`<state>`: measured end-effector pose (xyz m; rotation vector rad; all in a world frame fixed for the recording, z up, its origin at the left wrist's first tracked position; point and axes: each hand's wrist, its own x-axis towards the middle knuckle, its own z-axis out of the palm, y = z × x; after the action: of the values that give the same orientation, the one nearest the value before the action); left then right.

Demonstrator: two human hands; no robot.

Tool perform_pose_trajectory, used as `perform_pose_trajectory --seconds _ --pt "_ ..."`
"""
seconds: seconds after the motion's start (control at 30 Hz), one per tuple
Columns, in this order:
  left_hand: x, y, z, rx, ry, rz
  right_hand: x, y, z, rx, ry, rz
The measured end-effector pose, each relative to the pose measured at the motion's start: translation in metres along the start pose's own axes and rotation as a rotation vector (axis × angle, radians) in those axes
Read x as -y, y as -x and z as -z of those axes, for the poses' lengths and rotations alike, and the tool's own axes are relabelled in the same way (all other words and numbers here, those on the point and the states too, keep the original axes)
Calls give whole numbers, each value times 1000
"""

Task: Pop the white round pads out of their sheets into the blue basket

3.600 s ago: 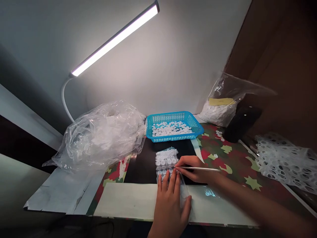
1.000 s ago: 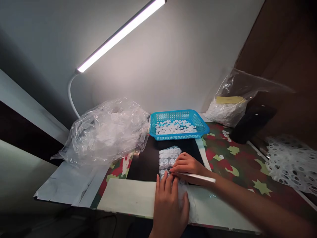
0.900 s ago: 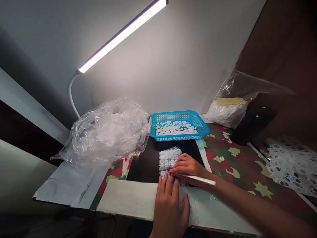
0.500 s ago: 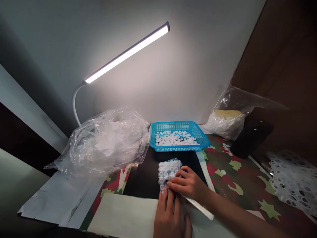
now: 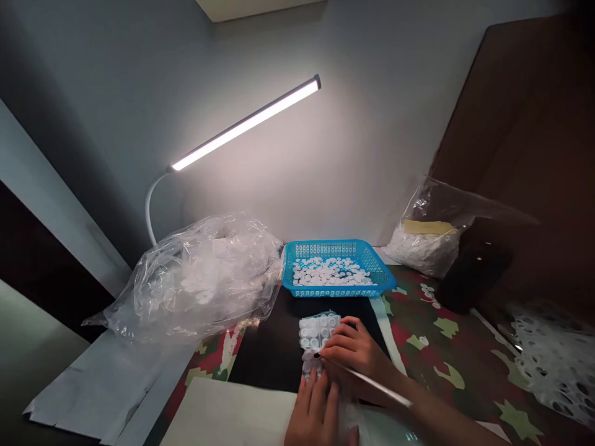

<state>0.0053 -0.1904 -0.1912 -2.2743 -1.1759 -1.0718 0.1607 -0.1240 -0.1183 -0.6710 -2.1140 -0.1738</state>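
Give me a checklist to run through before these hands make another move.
1. Left hand steadying the near end of the clear pack: ok.
2. Right hand gripping the white stick: ok.
3. Lamp lit: ok.
4. Blue basket upright, discs inside: ok.
5. All discs off the patterned cloth: not ok, some lie right of the basket.
6. Pack fully sealed: cannot tell, hands cover part.

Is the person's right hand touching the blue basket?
Apart: the head view shows a strip of dark mat between the right hand and the blue basket.
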Motion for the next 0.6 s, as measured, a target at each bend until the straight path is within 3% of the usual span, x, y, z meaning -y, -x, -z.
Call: perform_pose_trajectory --seconds 0.1,0.2,0.4,0.6 --pt "12 -3 11 69 30 -64 4 -2 6 -1 -103 -54" --pt "23 -5 19 96 31 -183 2 -1 7 15 -174 -9" --pt "19 2 15 18 5 -85 -4 3 1 103 -189 58" --pt "9 6 9 -34 12 7 -6 9 -4 186 -139 35"
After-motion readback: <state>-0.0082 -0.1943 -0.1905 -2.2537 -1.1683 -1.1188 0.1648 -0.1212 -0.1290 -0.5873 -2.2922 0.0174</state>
